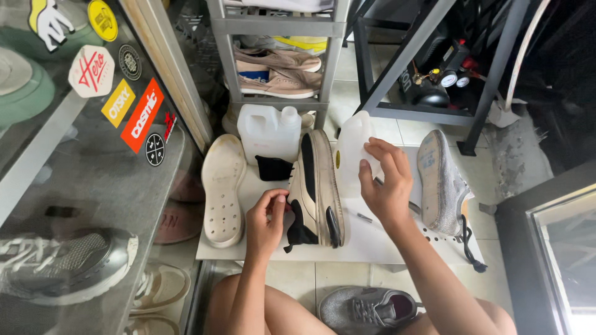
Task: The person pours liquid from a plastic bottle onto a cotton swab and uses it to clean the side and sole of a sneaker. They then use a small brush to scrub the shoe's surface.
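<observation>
White board: L hand pinches sneaker, R hand raised, fingers curled.

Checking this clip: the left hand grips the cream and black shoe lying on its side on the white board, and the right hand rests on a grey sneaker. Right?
Not quite. In the head view the right hand rests on the translucent white jug, not a grey sneaker. The left hand does grip the cream and black shoe lying on its side on the white board.

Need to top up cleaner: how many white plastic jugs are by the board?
2: a square jug behind the black-and-cream shoe, and another jug beside the right hand. Others may be hidden.
</observation>
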